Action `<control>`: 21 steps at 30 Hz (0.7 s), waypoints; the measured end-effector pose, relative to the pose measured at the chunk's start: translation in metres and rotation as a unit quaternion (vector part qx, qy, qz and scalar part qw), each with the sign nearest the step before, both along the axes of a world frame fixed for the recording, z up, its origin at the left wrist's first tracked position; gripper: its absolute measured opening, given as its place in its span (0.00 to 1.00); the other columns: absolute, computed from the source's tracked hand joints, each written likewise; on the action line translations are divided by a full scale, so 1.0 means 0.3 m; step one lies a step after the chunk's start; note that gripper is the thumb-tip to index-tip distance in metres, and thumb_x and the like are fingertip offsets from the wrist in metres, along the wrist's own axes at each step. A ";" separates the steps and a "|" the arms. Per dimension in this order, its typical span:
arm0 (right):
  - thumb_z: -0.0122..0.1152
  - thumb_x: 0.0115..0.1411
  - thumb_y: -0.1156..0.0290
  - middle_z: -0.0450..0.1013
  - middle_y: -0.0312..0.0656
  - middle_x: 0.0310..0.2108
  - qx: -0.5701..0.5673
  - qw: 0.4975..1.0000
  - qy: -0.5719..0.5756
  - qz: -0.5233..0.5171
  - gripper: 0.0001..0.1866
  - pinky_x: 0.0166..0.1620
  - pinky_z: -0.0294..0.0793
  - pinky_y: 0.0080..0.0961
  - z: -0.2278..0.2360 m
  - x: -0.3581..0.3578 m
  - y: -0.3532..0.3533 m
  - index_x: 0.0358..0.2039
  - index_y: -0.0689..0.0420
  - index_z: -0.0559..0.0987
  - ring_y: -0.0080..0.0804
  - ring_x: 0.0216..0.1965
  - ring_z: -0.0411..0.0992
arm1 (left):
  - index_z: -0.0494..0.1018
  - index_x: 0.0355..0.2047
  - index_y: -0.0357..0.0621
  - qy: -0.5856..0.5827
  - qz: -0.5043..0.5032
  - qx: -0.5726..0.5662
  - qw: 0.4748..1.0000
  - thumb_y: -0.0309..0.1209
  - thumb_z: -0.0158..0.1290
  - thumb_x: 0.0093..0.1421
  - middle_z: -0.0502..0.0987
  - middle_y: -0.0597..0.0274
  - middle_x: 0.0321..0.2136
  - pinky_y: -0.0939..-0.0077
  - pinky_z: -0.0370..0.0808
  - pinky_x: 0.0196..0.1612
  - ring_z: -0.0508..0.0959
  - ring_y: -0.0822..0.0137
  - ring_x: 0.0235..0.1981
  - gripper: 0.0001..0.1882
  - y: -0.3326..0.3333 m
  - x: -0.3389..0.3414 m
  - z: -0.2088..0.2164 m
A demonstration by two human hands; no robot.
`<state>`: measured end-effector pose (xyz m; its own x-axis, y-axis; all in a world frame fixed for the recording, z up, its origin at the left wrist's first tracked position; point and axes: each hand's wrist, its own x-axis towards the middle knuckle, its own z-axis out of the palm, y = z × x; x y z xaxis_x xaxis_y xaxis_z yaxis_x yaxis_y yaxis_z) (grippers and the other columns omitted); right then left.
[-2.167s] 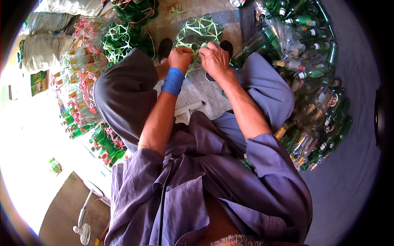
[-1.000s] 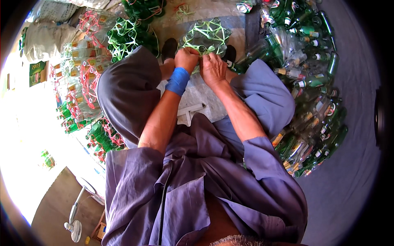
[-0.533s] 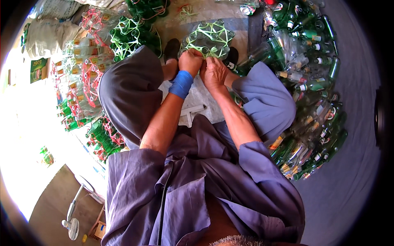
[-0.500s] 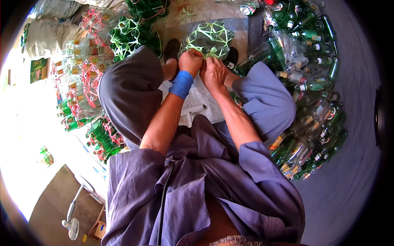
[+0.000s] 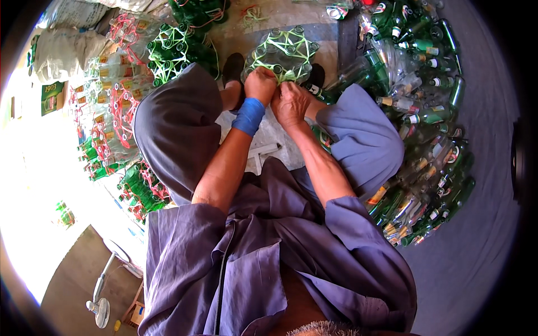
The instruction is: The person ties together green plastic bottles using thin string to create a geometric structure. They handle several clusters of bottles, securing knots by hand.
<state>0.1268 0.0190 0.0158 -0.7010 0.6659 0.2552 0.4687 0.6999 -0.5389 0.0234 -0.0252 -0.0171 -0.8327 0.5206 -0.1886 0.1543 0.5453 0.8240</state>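
Note:
A round bundle of clear glass bottles point(image 5: 283, 53), laced together with pale green cord, stands upright between my feet. Both hands work at its near edge. My left hand point(image 5: 260, 85), with a blue band on the wrist, is clenched on the cord at the bundle's rim. My right hand point(image 5: 290, 103) sits just beside it, fingers pinched on the same cord. My knees in blue-grey trousers frame the bundle on both sides.
A large heap of loose green and clear bottles point(image 5: 426, 129) lies to my right. Tied bundles with green cord point(image 5: 174, 47) and red cord point(image 5: 120, 106) stand at left. White sacks point(image 5: 61, 45) lie far left. A small fan point(image 5: 101, 308) stands behind me.
Both hands have drawn closer together and slightly nearer to me at the bundle's edge, pulling on the cord. The bundle stays in place.

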 end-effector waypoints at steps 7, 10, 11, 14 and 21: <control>0.60 0.47 0.71 0.70 0.46 0.23 -0.010 1.000 -0.012 -0.003 0.07 0.29 0.70 0.43 -0.001 0.009 -0.006 0.22 0.59 0.73 0.47 0.29 0.72 | 0.76 0.24 0.38 0.026 -0.016 -0.002 1.000 0.27 0.54 0.46 0.79 0.51 0.23 0.68 0.76 0.33 0.80 0.55 0.26 0.05 0.003 0.003 -0.009; 0.60 0.46 0.71 0.70 0.46 0.24 -0.002 1.000 -0.010 0.002 0.06 0.30 0.70 0.43 0.013 0.008 -0.007 0.23 0.59 0.74 0.47 0.30 0.71 | 0.76 0.23 0.41 0.024 -0.012 0.005 1.000 0.29 0.53 0.47 0.79 0.47 0.24 0.61 0.76 0.36 0.79 0.49 0.29 0.06 -0.001 0.003 -0.019; 0.60 0.46 0.71 0.70 0.46 0.26 0.017 1.000 -0.016 0.004 0.06 0.31 0.70 0.42 0.023 0.007 -0.005 0.23 0.59 0.74 0.47 0.31 0.71 | 0.76 0.23 0.41 0.009 -0.007 0.012 1.000 0.28 0.53 0.47 0.79 0.47 0.24 0.61 0.76 0.36 0.79 0.49 0.29 0.05 -0.001 0.005 -0.016; 0.60 0.46 0.72 0.69 0.46 0.29 0.049 0.998 -0.040 -0.002 0.05 0.32 0.71 0.41 0.026 0.007 -0.003 0.23 0.59 0.75 0.46 0.35 0.70 | 0.76 0.23 0.40 -0.013 -0.001 0.014 1.000 0.28 0.53 0.46 0.79 0.47 0.24 0.61 0.76 0.35 0.79 0.49 0.29 0.05 0.004 0.005 0.002; 0.59 0.47 0.72 0.70 0.45 0.37 0.056 0.997 -0.052 -0.029 0.06 0.40 0.69 0.41 0.058 -0.005 0.010 0.21 0.61 0.77 0.49 0.40 0.69 | 0.77 0.23 0.40 -0.028 -0.001 0.010 1.000 0.28 0.54 0.46 0.79 0.47 0.23 0.63 0.76 0.34 0.80 0.50 0.28 0.06 0.000 -0.002 0.020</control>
